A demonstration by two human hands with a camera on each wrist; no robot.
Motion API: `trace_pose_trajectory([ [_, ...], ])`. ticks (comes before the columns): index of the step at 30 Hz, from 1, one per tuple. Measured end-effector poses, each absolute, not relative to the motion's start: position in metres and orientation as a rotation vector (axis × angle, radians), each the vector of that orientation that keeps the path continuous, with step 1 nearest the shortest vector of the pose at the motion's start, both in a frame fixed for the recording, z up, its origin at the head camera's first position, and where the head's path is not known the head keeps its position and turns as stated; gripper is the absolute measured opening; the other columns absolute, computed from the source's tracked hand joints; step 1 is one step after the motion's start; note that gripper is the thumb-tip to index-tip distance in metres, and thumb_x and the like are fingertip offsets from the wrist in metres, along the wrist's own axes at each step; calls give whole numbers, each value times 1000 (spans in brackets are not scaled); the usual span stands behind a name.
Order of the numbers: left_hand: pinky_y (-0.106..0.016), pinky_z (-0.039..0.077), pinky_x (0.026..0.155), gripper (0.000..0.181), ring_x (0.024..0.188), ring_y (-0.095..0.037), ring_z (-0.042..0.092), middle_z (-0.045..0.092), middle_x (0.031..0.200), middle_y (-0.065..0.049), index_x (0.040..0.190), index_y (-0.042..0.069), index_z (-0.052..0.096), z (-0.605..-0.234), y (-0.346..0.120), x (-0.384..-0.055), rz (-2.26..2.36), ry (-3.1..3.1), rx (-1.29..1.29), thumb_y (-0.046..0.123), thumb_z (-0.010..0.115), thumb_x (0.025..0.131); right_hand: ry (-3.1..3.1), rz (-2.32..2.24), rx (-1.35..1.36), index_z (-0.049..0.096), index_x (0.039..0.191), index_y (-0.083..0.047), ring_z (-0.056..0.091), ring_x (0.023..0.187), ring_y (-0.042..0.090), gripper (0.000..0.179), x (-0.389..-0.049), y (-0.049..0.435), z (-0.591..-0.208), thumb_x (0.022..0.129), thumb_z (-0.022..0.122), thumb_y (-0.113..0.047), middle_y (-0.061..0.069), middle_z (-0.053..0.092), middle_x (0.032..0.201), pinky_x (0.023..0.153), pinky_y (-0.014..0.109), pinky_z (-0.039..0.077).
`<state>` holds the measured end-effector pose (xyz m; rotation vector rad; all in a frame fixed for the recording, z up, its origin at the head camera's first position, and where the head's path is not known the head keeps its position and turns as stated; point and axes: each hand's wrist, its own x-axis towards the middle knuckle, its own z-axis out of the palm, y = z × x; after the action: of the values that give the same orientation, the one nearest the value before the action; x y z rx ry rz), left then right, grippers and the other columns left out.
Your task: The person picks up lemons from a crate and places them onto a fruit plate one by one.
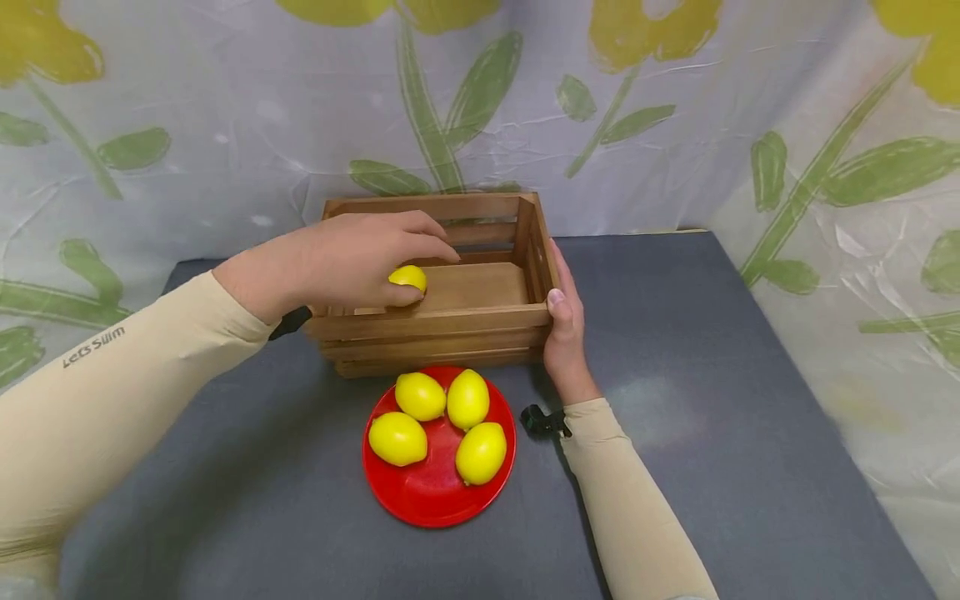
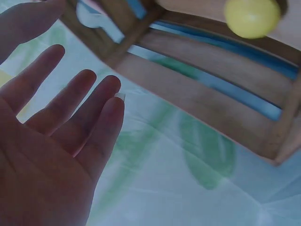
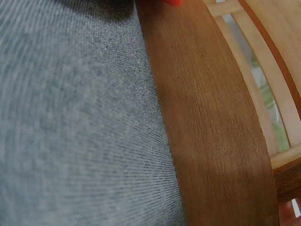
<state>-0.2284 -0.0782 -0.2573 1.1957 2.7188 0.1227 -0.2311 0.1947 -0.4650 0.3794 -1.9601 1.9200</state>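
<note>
A slatted wooden crate (image 1: 442, 325) stands on the dark table, and one lemon (image 1: 408, 279) lies inside it towards the left. My left hand (image 1: 352, 258) hovers over the crate's left part with fingers spread. In the left wrist view its palm holds nothing, and the lemon (image 2: 253, 18) lies apart from the fingers (image 2: 103, 127). My right hand (image 1: 567, 325) grips the crate's right end, thumb on the near corner and fingers along the outer side. The right wrist view shows the crate's side board (image 3: 211, 117) close up, with most of that hand hidden.
In front of the crate sits a round red plate (image 1: 435, 504) bearing several lemons (image 1: 420, 396). Behind the dark grey table (image 1: 675, 375) hangs a pale curtain (image 1: 247, 100) with yellow flowers and green leaves, which also runs down the right side.
</note>
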Motion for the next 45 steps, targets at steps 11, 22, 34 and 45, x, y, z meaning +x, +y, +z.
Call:
trace_pose_trajectory([
  [11, -57, 46, 121, 56, 146, -35, 53, 55, 158, -11, 154, 17, 60, -277, -80, -281, 78, 2642, 1061, 26, 74, 101, -1960, 1918, 390, 37, 169, -31, 41, 151, 26, 75, -233, 194, -469, 95, 38, -43, -7, 37, 174, 121, 60, 31],
  [22, -56, 46, 121, 55, 143, -36, 55, 54, 157, -17, 154, 14, 60, -305, -59, -314, -10, 2560, 933, 21, 70, 100, -1957, 1941, 365, 37, 169, -35, 41, 151, 24, 75, -231, 195, -469, 95, 39, -46, -11, 37, 173, 122, 59, 30],
  [34, -56, 46, 121, 61, 142, -33, 54, 53, 162, -17, 155, 11, 59, -319, -61, -328, -30, 2541, 789, 18, 69, 95, -1939, 1938, 372, 37, 170, -31, 41, 151, 30, 76, -234, 196, -468, 95, 39, -45, -7, 38, 173, 122, 63, 30],
  [45, -50, 53, 113, 63, 127, -31, 57, 56, 160, -16, 155, 9, 57, -328, -64, -331, -49, 2514, 694, 13, 72, 95, -1955, 1932, 365, 37, 169, -33, 41, 150, 26, 76, -233, 196, -468, 94, 39, -44, -8, 38, 173, 121, 61, 31],
])
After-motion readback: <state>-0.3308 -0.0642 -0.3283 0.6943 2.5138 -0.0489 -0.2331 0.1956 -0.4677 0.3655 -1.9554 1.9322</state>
